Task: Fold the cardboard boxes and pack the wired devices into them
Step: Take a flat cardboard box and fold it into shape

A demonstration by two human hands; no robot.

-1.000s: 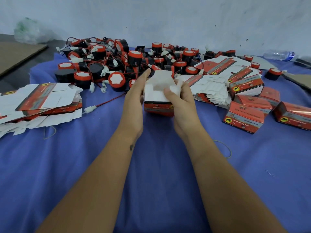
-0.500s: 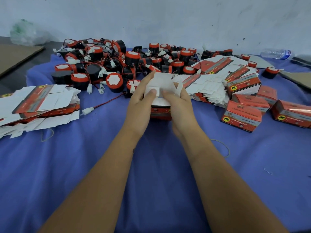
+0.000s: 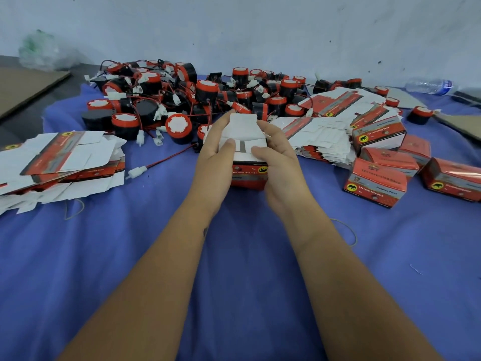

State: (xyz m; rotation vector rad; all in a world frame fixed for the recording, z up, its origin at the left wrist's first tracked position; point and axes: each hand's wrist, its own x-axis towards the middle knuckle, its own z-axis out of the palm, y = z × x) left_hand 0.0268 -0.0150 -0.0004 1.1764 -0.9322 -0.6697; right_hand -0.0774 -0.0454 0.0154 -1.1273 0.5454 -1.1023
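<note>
Resting on blue cloth (image 3: 234, 256) at centre: box (image 3: 248, 175), red, gripped between left hand (image 3: 216, 155) and right hand (image 3: 279, 157), fingers curled round its sides, thumbs pressing white side flaps inward, top flap upright. Lying behind: heap of black-and-red wired devices (image 3: 182, 100). Stacked left: flat blanks (image 3: 59, 160); more blanks (image 3: 320, 142) right of the box, beside folded boxes (image 3: 377, 183); bottle (image 3: 429, 86) far right.

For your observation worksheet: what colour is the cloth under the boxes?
Blue cloth, plain and unpatterned, best seen in the head view.
</note>
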